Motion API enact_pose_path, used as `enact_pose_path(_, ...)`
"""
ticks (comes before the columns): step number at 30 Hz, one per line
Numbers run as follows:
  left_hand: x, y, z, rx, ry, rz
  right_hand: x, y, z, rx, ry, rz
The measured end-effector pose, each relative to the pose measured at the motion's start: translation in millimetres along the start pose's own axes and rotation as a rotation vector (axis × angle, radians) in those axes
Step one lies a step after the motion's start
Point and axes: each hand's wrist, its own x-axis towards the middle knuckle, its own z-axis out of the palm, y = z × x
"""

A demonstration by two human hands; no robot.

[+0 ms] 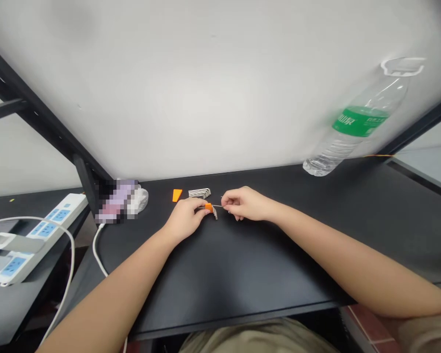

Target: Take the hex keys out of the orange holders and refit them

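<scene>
My left hand (185, 215) pinches an orange hex key holder (208, 208), from which several bent metal keys stick out to the right and downward. My right hand (244, 203) is closed on a thin hex key (217, 206) whose far end meets the orange holder; whether it sits inside a hole there I cannot tell. Just beyond my hands, a row of silver hex keys (199, 193) lies side by side on the black table. A second orange holder (177, 195) rests to the left of that row.
A clear water bottle (360, 121) with a green label stands at the back right by the white wall (206, 88). At left are a blurred-out object (115, 201), a crumpled white bag (141, 198), a white cable (98, 250) and a power strip (46, 235). The black table (242, 274) has a front edge near my body.
</scene>
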Motion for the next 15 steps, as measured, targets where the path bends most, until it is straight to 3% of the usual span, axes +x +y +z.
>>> enact_pose_path(15,-0.8,5.3,-1.9,0.007,-0.073,0.033,4.9,3.0,1.4,0.187,0.036,0.107)
